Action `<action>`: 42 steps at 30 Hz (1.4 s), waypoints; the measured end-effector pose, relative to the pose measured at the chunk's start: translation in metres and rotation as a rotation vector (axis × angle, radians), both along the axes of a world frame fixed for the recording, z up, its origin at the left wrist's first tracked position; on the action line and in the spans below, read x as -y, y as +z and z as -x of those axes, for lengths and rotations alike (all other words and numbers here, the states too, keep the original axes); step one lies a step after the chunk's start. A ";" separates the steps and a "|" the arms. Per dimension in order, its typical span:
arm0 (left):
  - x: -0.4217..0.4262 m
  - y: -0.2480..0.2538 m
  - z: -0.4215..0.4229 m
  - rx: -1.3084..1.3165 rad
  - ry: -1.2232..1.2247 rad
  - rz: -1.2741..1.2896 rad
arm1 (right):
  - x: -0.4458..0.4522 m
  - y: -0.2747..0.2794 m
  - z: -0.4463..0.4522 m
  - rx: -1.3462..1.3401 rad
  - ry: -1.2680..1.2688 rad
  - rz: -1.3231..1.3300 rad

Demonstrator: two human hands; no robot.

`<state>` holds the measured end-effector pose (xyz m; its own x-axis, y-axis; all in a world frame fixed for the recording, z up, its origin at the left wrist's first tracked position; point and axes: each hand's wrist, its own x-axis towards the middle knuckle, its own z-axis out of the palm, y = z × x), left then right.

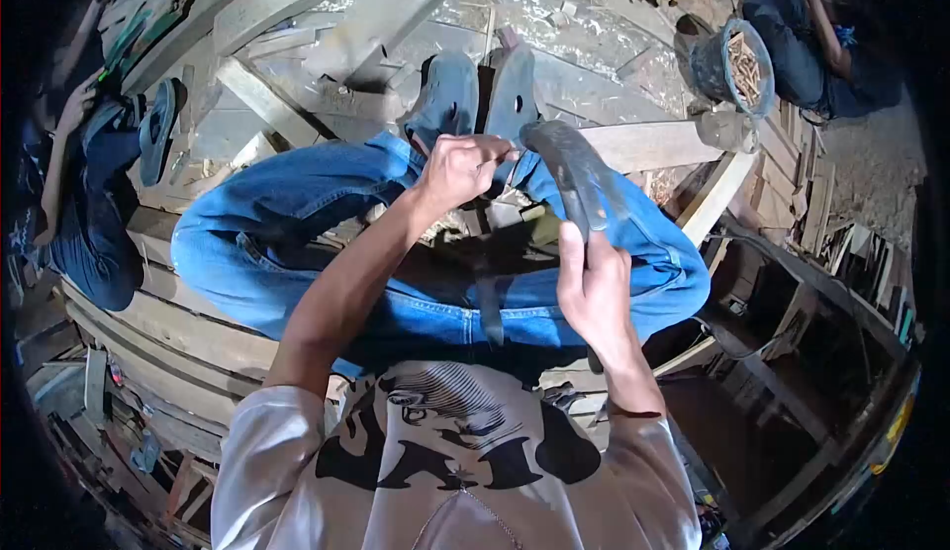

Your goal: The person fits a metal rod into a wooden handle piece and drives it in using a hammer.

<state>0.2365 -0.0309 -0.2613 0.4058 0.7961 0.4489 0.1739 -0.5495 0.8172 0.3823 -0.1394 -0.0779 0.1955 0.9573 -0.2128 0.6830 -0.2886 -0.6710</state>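
My left hand [460, 169] is closed in a pinch between my knees, near the toes of my grey clogs [513, 95]. What its fingertips hold is too small to make out. My right hand [597, 283] is wrapped round a dark tool that looks like a hammer [566, 159]. The tool is smeared by motion, and its thick end is raised just right of my left hand. Small pale wood pieces [505, 214] lie below, between my legs in blue jeans.
A bucket [710, 67] of small wooden pieces stands at the upper right, near a seated person [792, 41]. Another person [89, 184] sits at the far left. A wood block [725, 130], planks [648, 144] and scraps surround me. Dark gaps between beams show at lower right.
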 end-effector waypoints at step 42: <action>0.005 0.000 0.001 0.026 0.035 -0.108 | 0.020 0.004 -0.019 0.020 -0.025 -0.142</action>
